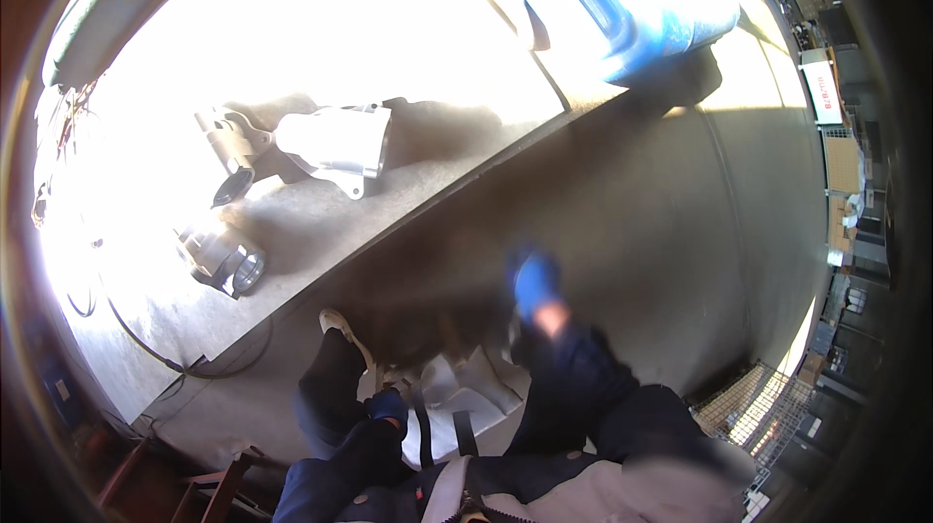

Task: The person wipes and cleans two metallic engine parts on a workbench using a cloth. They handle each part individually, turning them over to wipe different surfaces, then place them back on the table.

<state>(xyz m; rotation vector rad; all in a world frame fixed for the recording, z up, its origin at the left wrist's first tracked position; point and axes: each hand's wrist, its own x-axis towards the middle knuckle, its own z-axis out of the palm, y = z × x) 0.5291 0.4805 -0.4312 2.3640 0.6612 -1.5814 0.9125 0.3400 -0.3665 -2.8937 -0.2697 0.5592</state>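
the person stands at the edge of a long worktop that runs slantwise across the head view, its far part washed out by strong sunlight. the right hand, in a blue glove, is raised in the shade just below the worktop's front edge; it is blurred, so whether its fingers are apart or together cannot be told, and nothing can be seen in its grasp. the left hand, also gloved in blue, is low down near the person's body, resting on or against a pale metal casting that sits under the worktop's edge, between the two dark sleeves; its fingers look curled at the casting's left side, but a firm grip cannot be confirmed. a black strap crosses the casting's front.

on the worktop, well apart from both hands, lie a large light grey housing, a smaller bracket-like casting just beside it on the left, and a short round metal flange piece nearer the edge. a blue drum lies at the far end. a dark cable trails along the worktop's left end.
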